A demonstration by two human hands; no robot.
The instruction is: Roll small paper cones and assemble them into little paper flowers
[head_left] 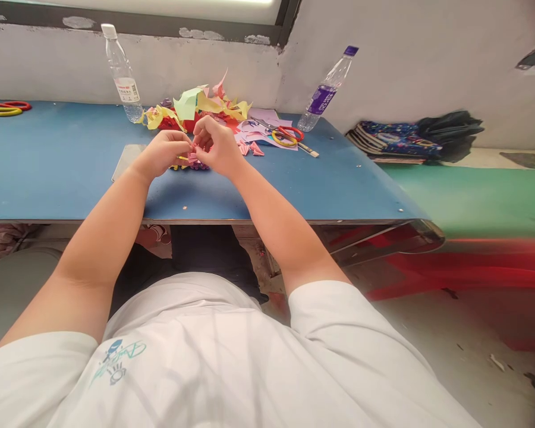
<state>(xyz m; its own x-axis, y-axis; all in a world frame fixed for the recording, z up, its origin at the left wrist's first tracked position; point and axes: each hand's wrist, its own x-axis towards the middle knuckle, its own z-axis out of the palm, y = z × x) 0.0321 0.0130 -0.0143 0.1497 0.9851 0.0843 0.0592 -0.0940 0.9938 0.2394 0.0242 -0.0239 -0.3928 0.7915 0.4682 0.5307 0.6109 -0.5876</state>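
Observation:
My left hand (164,153) and my right hand (217,145) meet above the blue table, fingertips pinched together. Between them is a small pink folded paper piece (192,157), partly hidden by the fingers. Below the hands, purple and yellow folded paper (199,166) shows in part. A few more pink folded pieces (257,149) lie just right of my right hand. Behind the hands rises a heap of crumpled yellow, green and red paper (187,106).
Red-and-yellow scissors (288,135) lie on pale paper sheets, near a thin stick (310,152). Plastic bottles stand at back left (127,89) and back right (323,98). More scissors (9,109) lie far left. A flat pale object (127,161) is partly behind my left forearm.

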